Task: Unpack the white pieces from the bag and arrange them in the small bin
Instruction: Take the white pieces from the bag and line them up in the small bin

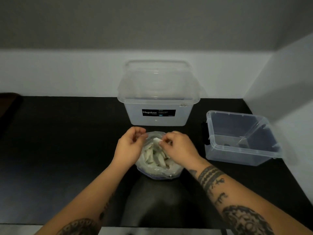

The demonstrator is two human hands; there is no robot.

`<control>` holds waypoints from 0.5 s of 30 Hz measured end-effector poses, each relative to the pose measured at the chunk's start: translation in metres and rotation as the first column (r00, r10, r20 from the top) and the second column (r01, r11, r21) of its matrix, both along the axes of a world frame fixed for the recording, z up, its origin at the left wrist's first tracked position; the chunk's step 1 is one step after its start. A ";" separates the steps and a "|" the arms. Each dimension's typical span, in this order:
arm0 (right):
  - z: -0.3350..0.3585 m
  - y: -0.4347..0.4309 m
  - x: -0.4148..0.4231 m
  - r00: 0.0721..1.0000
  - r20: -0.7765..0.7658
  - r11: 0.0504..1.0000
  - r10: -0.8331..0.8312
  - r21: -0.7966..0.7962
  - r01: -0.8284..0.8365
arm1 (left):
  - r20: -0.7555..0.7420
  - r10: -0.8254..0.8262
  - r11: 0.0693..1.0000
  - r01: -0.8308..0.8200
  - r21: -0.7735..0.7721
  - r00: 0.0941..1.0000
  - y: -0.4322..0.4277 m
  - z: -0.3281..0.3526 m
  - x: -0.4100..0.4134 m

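A clear plastic bag (157,170) full of several white pieces (156,156) lies on the black table in front of me. My left hand (129,145) pinches the bag's left edge near its mouth. My right hand (177,146) pinches the bag's right edge, with the tip of one white piece (156,140) showing between the two hands. The small clear bin (240,138) stands open to the right of the bag, with nothing white visible inside it.
A larger clear lidded box (158,94) labelled Megabox stands right behind the bag against the white wall. The black table (67,150) stretches to the left. A white side wall (288,82) rises close behind the small bin.
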State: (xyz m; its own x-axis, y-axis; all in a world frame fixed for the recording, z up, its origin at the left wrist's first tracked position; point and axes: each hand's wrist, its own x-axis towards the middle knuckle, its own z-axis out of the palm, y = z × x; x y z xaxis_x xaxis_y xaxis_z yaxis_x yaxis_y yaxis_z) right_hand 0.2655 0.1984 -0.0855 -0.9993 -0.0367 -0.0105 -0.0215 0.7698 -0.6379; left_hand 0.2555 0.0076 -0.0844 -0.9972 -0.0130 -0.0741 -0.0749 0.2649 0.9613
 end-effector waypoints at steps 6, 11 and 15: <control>0.067 0.009 -0.010 0.977 0.135 0.955 0.167 -0.268 -0.126 | 0.110 -0.372 0.849 0.290 0.442 0.922 0.004 0.023 -0.017; 0.063 -0.001 -0.011 0.991 0.113 0.924 0.066 -0.382 -0.018 | 0.215 -0.557 0.766 0.396 0.506 0.802 0.005 0.022 -0.022; 0.036 -0.005 0.004 0.984 0.110 0.931 -0.141 -0.324 0.169 | 0.283 -0.456 0.831 0.291 0.474 0.843 -0.004 0.008 -0.021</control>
State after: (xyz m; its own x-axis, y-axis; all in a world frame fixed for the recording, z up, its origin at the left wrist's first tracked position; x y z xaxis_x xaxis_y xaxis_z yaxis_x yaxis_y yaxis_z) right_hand 0.2693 0.1934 -0.0496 -0.9888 0.1027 -0.1081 0.1455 0.5043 -0.8512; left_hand 0.2342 0.0034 -0.0765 -0.8113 0.4679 -0.3506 -0.4207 -0.0507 0.9058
